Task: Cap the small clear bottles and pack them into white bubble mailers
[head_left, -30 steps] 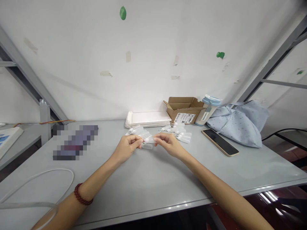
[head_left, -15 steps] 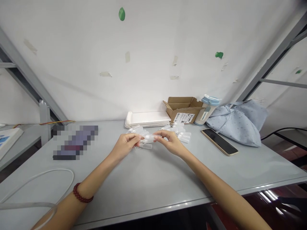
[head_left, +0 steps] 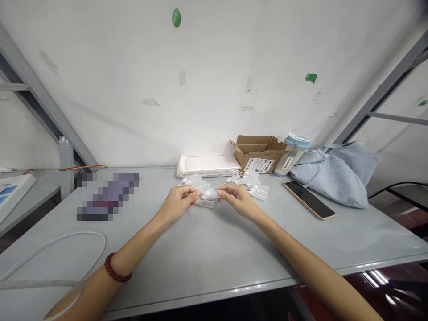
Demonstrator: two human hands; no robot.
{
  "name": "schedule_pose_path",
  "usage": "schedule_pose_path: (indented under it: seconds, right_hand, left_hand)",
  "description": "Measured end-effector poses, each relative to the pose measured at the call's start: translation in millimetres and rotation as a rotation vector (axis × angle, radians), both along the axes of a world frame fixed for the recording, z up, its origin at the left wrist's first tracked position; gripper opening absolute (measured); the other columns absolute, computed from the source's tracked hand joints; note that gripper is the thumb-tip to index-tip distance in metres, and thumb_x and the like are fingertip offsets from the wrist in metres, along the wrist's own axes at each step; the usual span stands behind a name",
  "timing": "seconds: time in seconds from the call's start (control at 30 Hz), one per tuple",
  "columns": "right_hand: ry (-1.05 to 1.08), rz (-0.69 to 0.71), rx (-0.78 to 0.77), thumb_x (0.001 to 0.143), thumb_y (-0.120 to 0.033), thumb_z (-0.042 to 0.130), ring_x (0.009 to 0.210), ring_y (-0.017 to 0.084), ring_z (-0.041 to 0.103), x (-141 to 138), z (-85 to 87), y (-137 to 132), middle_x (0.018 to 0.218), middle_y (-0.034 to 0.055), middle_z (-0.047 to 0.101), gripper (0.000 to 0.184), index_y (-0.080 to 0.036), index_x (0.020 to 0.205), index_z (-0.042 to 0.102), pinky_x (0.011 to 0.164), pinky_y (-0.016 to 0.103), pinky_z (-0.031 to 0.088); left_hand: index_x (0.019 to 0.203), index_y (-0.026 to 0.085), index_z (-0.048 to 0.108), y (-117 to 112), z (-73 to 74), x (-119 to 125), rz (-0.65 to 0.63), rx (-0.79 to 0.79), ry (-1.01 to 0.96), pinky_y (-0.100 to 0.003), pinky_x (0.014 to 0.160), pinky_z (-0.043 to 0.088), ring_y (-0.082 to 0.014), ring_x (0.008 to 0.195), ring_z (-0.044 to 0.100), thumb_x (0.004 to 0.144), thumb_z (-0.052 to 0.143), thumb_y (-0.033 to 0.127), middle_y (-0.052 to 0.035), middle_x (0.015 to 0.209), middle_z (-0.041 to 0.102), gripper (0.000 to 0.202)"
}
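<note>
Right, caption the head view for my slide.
Left hand and right hand hold a clear plastic piece between them at a gray table, an open cardboard box beyond.

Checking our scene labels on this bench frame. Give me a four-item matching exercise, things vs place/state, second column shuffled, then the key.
Things
1. clear plastic piece
2. cardboard box
3. phone
4. bead bracelet

Places and states
A. lying flat, screen dark
B. dark red, around the left forearm
C. held between the left hand and the right hand
D. open at the top, white label on its front

Pairs: 1-C, 2-D, 3-A, 4-B
</note>
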State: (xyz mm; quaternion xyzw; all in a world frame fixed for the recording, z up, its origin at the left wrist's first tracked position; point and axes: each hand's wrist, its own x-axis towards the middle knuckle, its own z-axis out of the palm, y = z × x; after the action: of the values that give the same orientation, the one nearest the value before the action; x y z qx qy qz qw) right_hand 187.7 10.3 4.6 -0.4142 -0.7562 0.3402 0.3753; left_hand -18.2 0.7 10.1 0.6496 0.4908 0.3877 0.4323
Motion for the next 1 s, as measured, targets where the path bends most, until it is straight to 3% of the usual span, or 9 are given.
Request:
schedule_pose_path:
  seconds: [0.27, 0.53, 0.67, 0.83, 1.0]
  right_hand:
    - [-0.031, -0.021, 0.016, 0.086, -0.041, 0.048, 0.071, 0.015, 0.057, 1, 0.9, 0, 0.073, 0.0026, 0.067, 0.031, -0.017, 0.088, 0.067, 0.066, 0.027, 0.041]
    - [-0.078, -0.041, 0.007, 0.088, -0.043, 0.043, 0.059, 0.011, 0.049, 3, -2.1, 4, 0.06, -0.0002, 0.058, 0.041, -0.017, 0.06, 0.057, 0.059, 0.024, 0.037]
    - [-0.062, -0.022, -0.005, 0.087, -0.041, 0.046, 0.067, 0.013, 0.055, 5, -3.4, 8, 0.068, 0.0009, 0.064, 0.031, -0.017, 0.075, 0.062, 0.063, 0.025, 0.04]
    - [-0.15, -0.201, 0.152, 0.086, -0.034, 0.049, 0.08, 0.016, 0.058, 20, -13.3, 25, 0.086, 0.0039, 0.067, 0.021, -0.018, 0.086, 0.063, 0.069, 0.028, 0.042]
    - [-0.439, -0.339, 0.397, 0.082, -0.017, 0.049, 0.098, 0.024, 0.054, 44, -28.5, 48, 0.099, 0.0101, 0.064, 0.017, -0.017, 0.093, 0.062, 0.083, 0.036, 0.041]
  left_hand:
    - [0.061, 0.016, 0.058, 2, -2.8, 0, 0.005, 0.043, 0.047, -0.022, 0.049, 0.035, -0.0104, 0.051, 0.043, 0.076, 0.052, 0.041, 0.0012, 0.056, 0.053, 0.03]
    - [0.07, 0.016, 0.063, 1, -7.5, 1, -0.042, 0.096, 0.144, -0.022, 0.052, 0.037, -0.0125, 0.055, 0.049, 0.077, 0.053, 0.039, 0.0005, 0.06, 0.058, 0.025]
    - [0.071, 0.016, 0.061, 4, -7.1, -2, -0.014, 0.107, 0.12, -0.022, 0.051, 0.037, -0.0122, 0.054, 0.048, 0.078, 0.052, 0.04, 0.0005, 0.061, 0.058, 0.027]
    - [0.072, 0.016, 0.062, 18, -10.0, -15, 0.22, 0.142, 0.1, -0.022, 0.05, 0.035, -0.0128, 0.053, 0.049, 0.074, 0.054, 0.043, 0.0004, 0.058, 0.058, 0.029]
    - [0.074, 0.015, 0.062, 31, -23.4, -25, 0.475, 0.214, 0.045, -0.022, 0.054, 0.037, -0.0135, 0.056, 0.052, 0.074, 0.053, 0.041, -0.0001, 0.059, 0.06, 0.028]
